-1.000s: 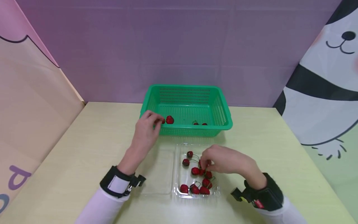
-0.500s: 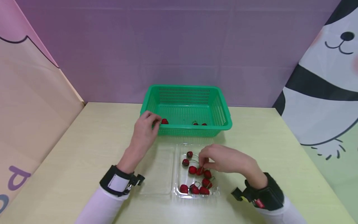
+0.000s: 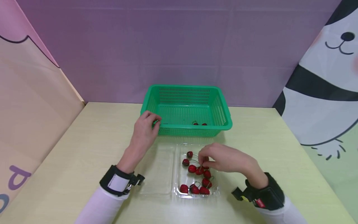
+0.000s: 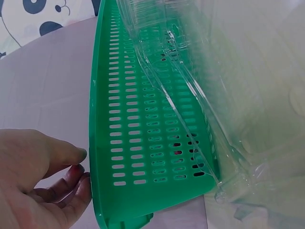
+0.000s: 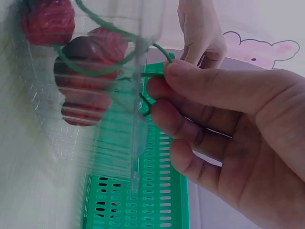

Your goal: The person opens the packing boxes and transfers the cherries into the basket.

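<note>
My left hand is at the near left rim of the green plastic basket, thumb and fingertips close together. The left wrist view shows its fingers just beside the rim; I cannot tell whether they pinch a stem. Over the clear plastic box at the front, my right hand pinches thin green cherry stems between thumb and forefinger. Cherries lie below its fingertips inside the box, partly hidden by the hand. More red cherries lie along the box's near end.
Two cherries show over the basket's front wall, which hides part of its floor. The box's clear lid lies flat to the left, hinged to the box. A purple backdrop stands behind the pale wooden table.
Cherries by my left fingertips have dropped out of sight behind the basket's front wall. My right hand has moved slightly left, and the cherries under it have shifted left.
</note>
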Action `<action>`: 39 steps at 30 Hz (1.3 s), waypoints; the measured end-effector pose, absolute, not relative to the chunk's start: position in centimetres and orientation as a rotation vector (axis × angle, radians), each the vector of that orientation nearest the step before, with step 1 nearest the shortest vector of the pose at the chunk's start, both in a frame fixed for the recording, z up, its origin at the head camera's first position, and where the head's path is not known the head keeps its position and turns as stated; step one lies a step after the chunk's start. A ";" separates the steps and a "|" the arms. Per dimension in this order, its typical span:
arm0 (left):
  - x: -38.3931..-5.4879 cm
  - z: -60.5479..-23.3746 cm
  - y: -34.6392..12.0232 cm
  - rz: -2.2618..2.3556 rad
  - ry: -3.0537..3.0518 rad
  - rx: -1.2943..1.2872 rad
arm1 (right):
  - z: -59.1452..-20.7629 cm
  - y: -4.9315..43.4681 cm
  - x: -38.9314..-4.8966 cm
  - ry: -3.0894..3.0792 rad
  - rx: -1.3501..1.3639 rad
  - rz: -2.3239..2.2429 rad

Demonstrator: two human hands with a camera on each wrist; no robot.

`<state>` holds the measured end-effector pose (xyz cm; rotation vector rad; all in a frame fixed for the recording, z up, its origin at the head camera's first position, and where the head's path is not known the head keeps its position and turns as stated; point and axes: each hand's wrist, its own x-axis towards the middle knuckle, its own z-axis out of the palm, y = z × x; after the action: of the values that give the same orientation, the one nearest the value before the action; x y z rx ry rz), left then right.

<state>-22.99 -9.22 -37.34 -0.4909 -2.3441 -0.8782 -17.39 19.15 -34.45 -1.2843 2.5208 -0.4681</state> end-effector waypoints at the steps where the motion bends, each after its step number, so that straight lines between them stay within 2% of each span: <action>1: -23.0 -37.3 -9.2 -0.877 -2.347 -0.490 | -34.5 19.2 -17.4 2.522 -1.282 -0.472; 25: -22.9 -37.3 -9.2 -0.877 -2.358 -0.491 | -34.3 19.4 -17.7 2.489 -1.303 -0.754; 39: -23.0 -37.4 -9.3 -0.876 -2.348 -0.505 | -34.7 19.4 -18.0 2.490 -1.350 -0.716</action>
<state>-22.99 -9.28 -37.43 -0.5051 -2.3480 -0.8759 -17.98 19.38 -34.71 -1.3497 2.4899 -0.7159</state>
